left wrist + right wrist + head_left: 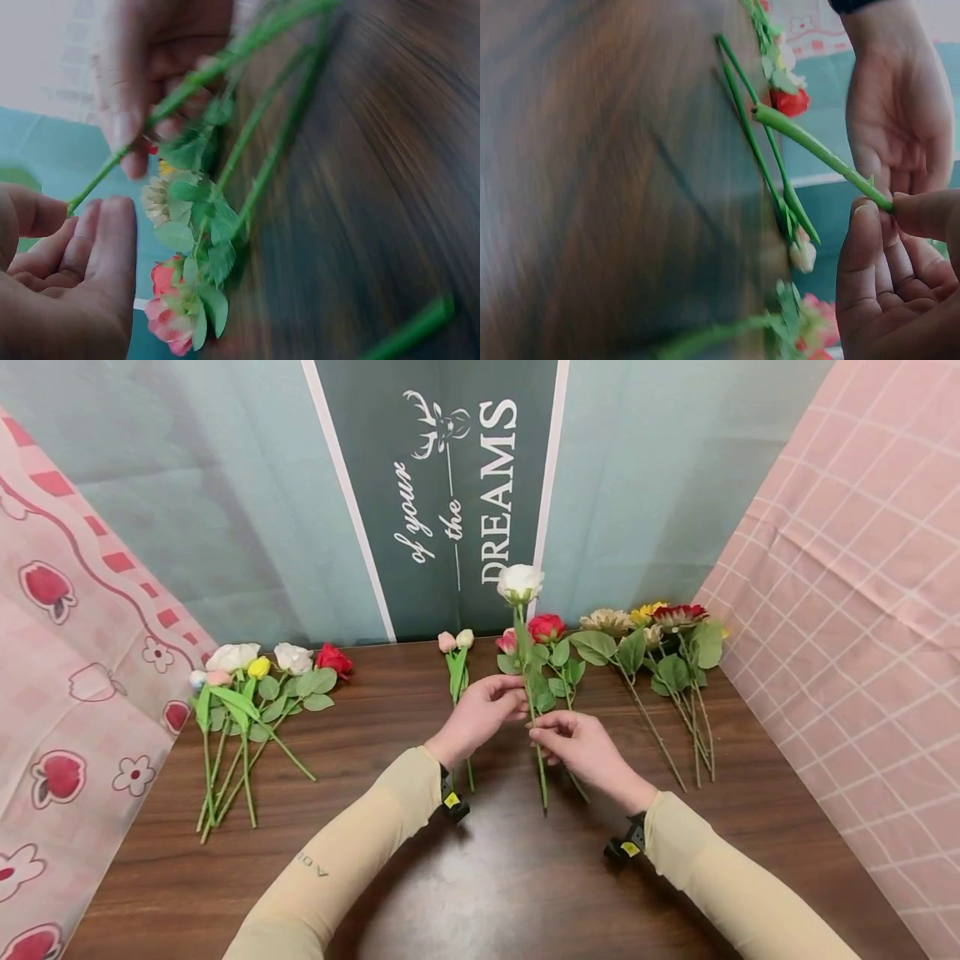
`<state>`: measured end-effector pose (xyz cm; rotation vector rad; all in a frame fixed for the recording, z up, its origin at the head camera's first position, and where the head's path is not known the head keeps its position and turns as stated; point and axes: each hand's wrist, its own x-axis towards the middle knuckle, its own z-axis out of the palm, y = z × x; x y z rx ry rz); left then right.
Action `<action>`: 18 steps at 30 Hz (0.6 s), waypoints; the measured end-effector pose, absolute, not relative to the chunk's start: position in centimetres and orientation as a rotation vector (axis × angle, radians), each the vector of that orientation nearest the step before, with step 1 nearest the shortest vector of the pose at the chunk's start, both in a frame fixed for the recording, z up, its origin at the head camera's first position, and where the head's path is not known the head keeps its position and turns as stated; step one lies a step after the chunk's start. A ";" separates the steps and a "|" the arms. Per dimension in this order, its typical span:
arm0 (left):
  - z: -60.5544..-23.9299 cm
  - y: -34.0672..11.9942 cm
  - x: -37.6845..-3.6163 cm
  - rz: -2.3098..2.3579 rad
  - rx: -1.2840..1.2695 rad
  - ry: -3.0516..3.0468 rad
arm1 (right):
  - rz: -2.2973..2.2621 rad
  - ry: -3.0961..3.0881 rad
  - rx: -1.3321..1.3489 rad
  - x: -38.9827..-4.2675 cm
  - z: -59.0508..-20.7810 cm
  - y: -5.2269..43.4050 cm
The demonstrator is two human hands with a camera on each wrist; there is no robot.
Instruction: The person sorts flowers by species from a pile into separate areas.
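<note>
before the "of your dreams" sign [455,485], both hands [480,714] [581,745] in pinching grip on the white rose stem [534,710]

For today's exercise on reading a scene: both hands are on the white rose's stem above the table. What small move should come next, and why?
Probably lower the white rose onto a bare patch of the table: the right hand pinches its stem, the left hand touches it, and every other flower lies flat in groups.

I see a white rose [520,582] held upright above the table, long green stem, leaves midway.
</note>
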<state>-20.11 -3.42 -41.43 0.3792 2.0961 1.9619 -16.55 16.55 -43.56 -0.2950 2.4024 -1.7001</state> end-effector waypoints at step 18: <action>-44.1 -6.1 -17.9 0.174 1.304 2.938 | -1.228 2.686 -0.187 -19.7 -44.9 20.9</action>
